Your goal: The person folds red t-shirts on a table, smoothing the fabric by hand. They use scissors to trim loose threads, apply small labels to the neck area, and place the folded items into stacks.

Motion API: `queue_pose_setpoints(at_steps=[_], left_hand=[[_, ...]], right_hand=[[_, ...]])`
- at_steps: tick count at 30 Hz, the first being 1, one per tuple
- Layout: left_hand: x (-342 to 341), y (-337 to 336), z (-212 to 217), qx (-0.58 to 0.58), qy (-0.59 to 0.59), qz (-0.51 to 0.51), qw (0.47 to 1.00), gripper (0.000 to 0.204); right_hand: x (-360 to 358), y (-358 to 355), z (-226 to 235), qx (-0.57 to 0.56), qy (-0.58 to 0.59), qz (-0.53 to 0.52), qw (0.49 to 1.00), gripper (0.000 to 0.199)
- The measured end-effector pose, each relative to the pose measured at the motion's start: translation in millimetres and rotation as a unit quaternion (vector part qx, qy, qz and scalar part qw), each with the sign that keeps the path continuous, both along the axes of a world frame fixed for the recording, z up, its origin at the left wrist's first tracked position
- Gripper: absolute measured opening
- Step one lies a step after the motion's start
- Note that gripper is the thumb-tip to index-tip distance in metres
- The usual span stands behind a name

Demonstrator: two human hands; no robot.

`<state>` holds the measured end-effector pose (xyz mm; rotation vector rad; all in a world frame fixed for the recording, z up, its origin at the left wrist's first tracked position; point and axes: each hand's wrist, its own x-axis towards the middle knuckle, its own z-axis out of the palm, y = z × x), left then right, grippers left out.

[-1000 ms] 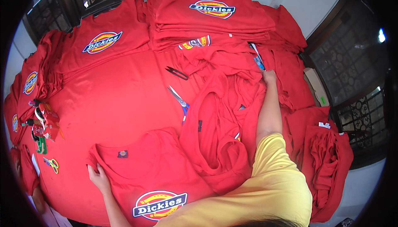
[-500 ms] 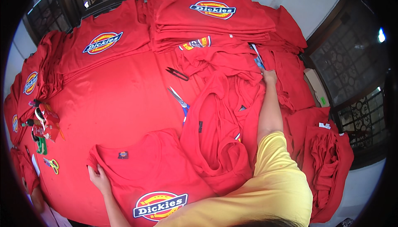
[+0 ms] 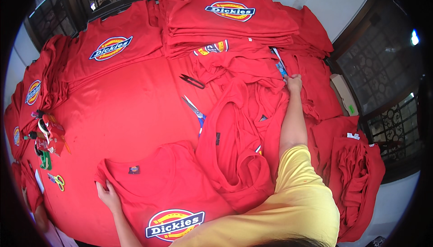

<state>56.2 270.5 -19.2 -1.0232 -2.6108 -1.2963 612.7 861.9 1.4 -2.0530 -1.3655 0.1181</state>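
Note:
A red T-shirt [image 3: 158,184] with a round printed badge lies spread at the front. My left hand [image 3: 108,196] grips its left shoulder edge, thumb on top and fingers tucked under the cloth. Far to the right, my right arm is stretched out in a yellow sleeve. My right hand [image 3: 294,83] is closed at the lower end of a blue-and-white flat item [image 3: 280,68] lying among red garments; what its fingers hold is partly hidden. Between my hands lies a rumpled heap of red shirts [image 3: 234,125].
Blue-handled scissors [image 3: 195,108] and black thread snips [image 3: 192,81] lie mid-table. Yellow-handled scissors [image 3: 58,181] and a red container of small supplies [image 3: 54,134] are at the left. Folded shirt stacks [image 3: 230,26] line the back. A person's arm [image 3: 40,215] shows at the lower left.
Almost nothing differs. My right hand stays by the blue-and-white item with its fingers slightly shifted; my left hand keeps its grip on the T-shirt.

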Motion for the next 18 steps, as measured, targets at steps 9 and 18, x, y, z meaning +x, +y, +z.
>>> queue_pose_setpoints(at_steps=[9, 18], left_hand=[[2, -3, 0, 0.008, -0.012, 0.028, 1.000, 0.032], [1, 1, -2, 0.016, -0.020, 0.013, 1.000, 0.032]], right_hand=[[-21, -8, 10, -0.036, 0.017, -0.008, 0.999, 0.055], [5, 14, -3, -0.033, 0.082, 0.021, 0.996, 0.071]])
